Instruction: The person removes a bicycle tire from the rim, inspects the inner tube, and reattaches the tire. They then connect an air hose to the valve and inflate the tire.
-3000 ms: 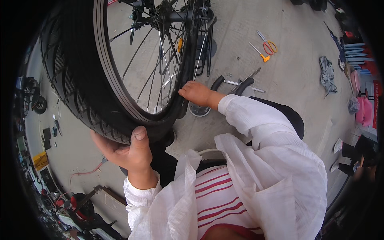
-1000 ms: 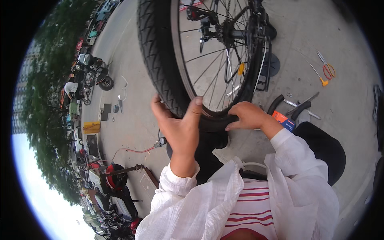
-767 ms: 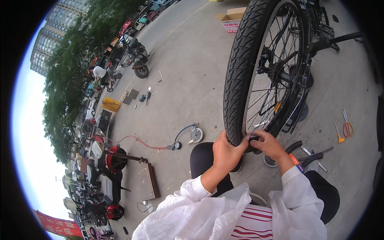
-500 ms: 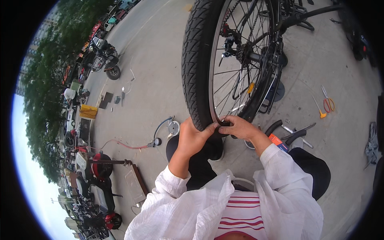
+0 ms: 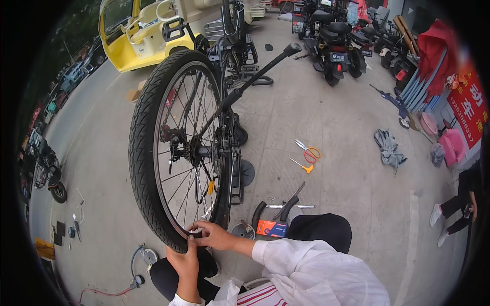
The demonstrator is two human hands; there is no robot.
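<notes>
An upturned black bicycle's rear wheel (image 5: 144,153) stands before me, with spokes, sprockets and a yellow reflector (image 5: 211,187). My left hand (image 5: 182,257) grips the bottom of the tyre, thumb up at the rim. My right hand (image 5: 212,234) is closed at the lower rim beside my left thumb; what its fingertips pinch is too small to make out. To the right lie pliers (image 5: 287,208), an orange-and-blue box (image 5: 271,229), a metal disc (image 5: 243,232), scissors (image 5: 309,151) and a yellow-handled tool (image 5: 301,164).
A pressure gauge (image 5: 139,279) with red hose lies lower left. A yellow vehicle (image 5: 122,35), scooters (image 5: 337,56) and a parked motorbike (image 5: 51,178) surround me. Grey cloth (image 5: 389,149) and pink basins (image 5: 450,147) lie right, where another person's legs (image 5: 449,211) show.
The view has swung, bringing scooters, the yellow vehicle and another person into sight. My right hand has moved from higher on the wheel three seconds ago to beside my left thumb.
</notes>
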